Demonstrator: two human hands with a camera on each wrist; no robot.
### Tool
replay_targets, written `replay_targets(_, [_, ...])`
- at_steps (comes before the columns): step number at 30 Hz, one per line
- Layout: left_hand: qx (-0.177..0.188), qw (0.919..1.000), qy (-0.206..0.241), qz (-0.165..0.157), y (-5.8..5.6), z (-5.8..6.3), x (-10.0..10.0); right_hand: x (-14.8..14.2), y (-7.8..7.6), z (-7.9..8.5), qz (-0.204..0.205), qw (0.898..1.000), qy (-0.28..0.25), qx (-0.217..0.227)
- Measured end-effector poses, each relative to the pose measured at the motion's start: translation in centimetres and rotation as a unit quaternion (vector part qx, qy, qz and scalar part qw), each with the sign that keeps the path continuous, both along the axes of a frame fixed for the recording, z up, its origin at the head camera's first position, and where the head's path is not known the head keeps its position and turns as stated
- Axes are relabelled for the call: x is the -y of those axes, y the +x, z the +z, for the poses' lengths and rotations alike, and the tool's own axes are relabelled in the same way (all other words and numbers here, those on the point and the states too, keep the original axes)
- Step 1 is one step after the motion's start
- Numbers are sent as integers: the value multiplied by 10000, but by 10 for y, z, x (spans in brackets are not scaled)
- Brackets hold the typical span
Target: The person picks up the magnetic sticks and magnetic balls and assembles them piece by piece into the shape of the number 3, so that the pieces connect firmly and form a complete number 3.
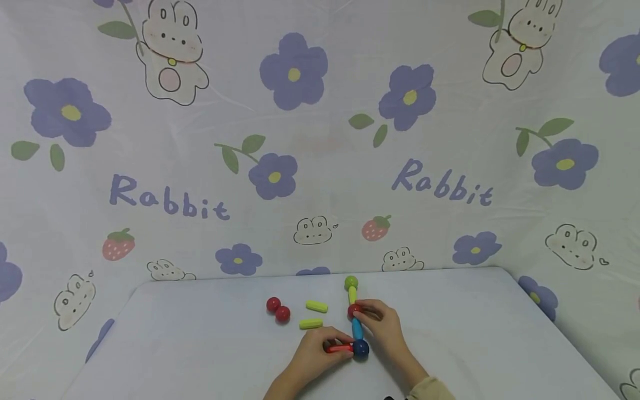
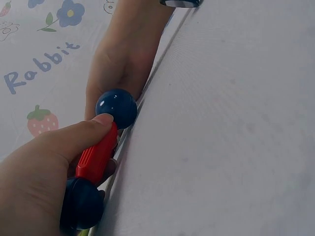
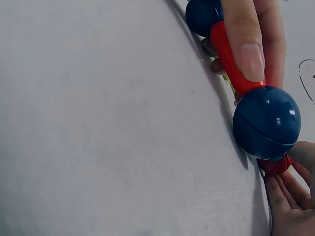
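Observation:
My left hand (image 1: 317,351) pinches a red toy rod (image 1: 341,348) between thumb and fingers. The rod's right end meets a dark blue ball (image 1: 360,349); a second blue ball (image 2: 82,204) is at its other end, close to the palm, in the left wrist view. My right hand (image 1: 384,326) pinches a red ball (image 1: 354,310) with thumb and fingertips. From the blue ball a light blue rod (image 1: 357,329) runs up to that red ball. Beyond it, a yellow-green rod (image 1: 352,294) leads to a green ball (image 1: 351,283).
Left of the hands, two loose red balls (image 1: 282,314) lie side by side on the white table (image 1: 200,333). Two yellow-green rods (image 1: 317,306) lie between them and the joined row. A patterned cloth (image 1: 330,139) hangs behind the table.

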State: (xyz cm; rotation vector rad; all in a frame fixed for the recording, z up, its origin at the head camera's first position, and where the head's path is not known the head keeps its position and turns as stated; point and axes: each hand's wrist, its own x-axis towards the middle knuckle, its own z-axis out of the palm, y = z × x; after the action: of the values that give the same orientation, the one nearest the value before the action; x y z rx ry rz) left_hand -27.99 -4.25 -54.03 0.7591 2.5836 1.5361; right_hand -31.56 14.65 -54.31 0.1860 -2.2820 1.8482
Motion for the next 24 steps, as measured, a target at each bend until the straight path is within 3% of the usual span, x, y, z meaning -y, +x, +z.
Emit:
replay_targets(7, [-197, 9997, -110, 68, -1, -1, 0, 1, 0, -3, -52, 9998, -180, -110])
replay_targets(11, [-608, 9978, -42, 269, -1, 0, 1, 0, 0, -5, -99, 9997, -186, -128])
replay_targets(14, [-1157, 9913, -38, 620, -3, 1, 2, 0, -1, -7, -155, 9997, -114, -126])
replay_targets(18, [-1842, 9752, -49, 1223, -4, 1, 4, 1, -1, -8, -226, 9997, -68, -57])
replay_targets(24, [-1860, 9656, -7, 1820, -5, 4, 7, 1, 1, -6, -250, 9997, -43, 10])
